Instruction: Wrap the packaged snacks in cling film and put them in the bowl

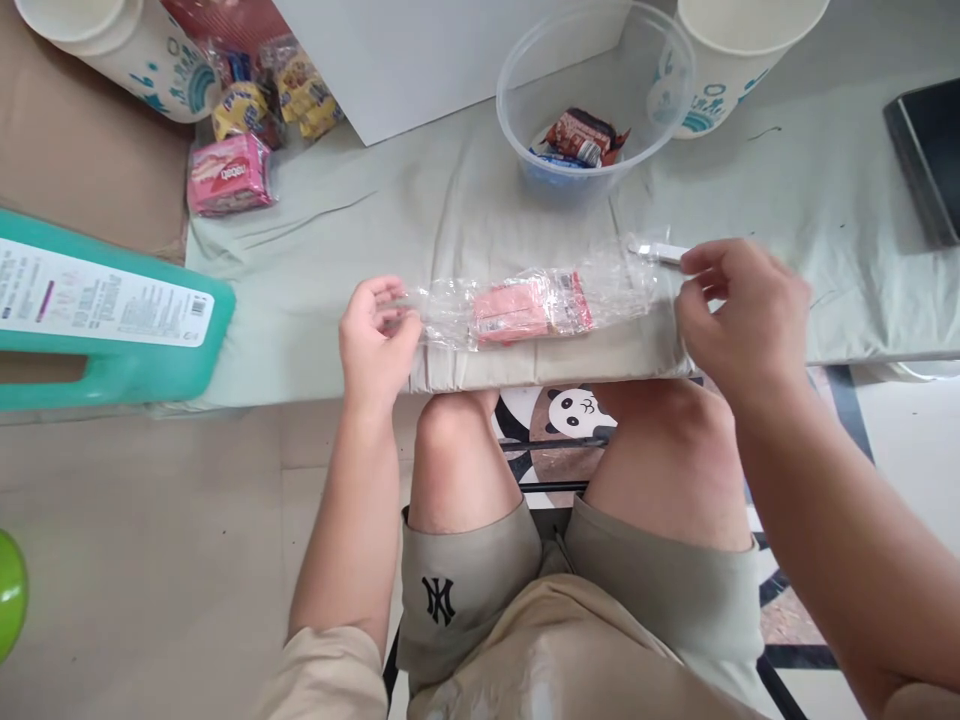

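Observation:
On the cloth-covered ledge in front of me lies a pink-and-red packet inside a crinkled clear plastic wrapper, whose loose ends spread to both sides. My left hand is closed at the wrapper's left end, fingers curled with the thumb against the film. In my right hand, thumb and fingers pinch a slim white strip-like tool; its tip reaches the wrapper's right end. I cannot make out its exact kind.
Behind the packet stands a clear plastic tub holding brown and blue snack packs, beside a paper cup. A pink wafer pack, yellow snack packs, a teal jug and a cardboard box are left. A dark device sits right.

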Demonstrator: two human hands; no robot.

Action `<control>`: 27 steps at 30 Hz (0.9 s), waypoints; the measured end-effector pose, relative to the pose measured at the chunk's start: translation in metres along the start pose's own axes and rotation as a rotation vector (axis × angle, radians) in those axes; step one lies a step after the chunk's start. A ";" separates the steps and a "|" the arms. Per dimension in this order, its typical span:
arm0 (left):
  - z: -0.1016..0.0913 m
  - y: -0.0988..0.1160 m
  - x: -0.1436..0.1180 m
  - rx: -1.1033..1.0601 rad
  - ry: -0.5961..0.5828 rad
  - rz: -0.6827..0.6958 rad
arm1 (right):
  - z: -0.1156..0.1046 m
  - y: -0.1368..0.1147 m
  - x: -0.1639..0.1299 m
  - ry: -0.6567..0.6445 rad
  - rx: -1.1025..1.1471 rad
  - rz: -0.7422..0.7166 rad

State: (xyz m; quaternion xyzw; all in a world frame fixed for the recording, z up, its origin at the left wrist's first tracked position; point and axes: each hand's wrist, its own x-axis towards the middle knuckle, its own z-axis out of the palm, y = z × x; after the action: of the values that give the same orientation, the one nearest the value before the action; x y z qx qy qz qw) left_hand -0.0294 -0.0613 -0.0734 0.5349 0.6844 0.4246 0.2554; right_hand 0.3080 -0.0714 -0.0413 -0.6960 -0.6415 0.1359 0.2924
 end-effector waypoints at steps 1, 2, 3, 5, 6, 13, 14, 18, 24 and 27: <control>-0.001 0.004 0.001 0.056 -0.025 0.066 | -0.004 -0.005 0.001 -0.014 -0.021 -0.035; -0.002 0.008 0.003 0.116 -0.063 0.134 | -0.007 -0.011 0.002 -0.036 -0.028 -0.090; -0.001 0.013 0.006 0.177 -0.114 0.192 | -0.008 -0.017 0.004 -0.069 -0.032 -0.158; 0.000 0.023 0.011 0.290 -0.234 0.256 | -0.005 -0.030 0.008 -0.142 -0.061 -0.298; 0.001 0.026 0.013 0.330 -0.284 0.267 | -0.001 -0.034 0.010 -0.181 -0.088 -0.348; 0.001 0.028 0.008 0.327 -0.260 0.478 | 0.010 -0.038 0.011 -0.326 -0.187 -0.407; 0.000 0.028 0.006 0.324 -0.235 0.507 | 0.008 -0.038 0.008 -0.283 -0.194 -0.396; -0.008 0.032 -0.005 0.349 -0.161 0.575 | -0.005 -0.038 -0.010 -0.161 -0.137 -0.477; -0.026 0.035 -0.048 0.312 -0.258 0.852 | -0.010 -0.018 -0.038 -0.220 -0.124 -0.725; -0.033 0.030 -0.066 0.404 -0.384 0.813 | -0.008 -0.008 -0.045 -0.312 -0.174 -0.804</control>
State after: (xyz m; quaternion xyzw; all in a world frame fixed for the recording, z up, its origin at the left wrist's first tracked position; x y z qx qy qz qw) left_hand -0.0207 -0.1318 -0.0376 0.8662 0.4292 0.2425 0.0819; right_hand 0.3001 -0.1175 -0.0387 -0.3841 -0.9070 0.0602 0.1621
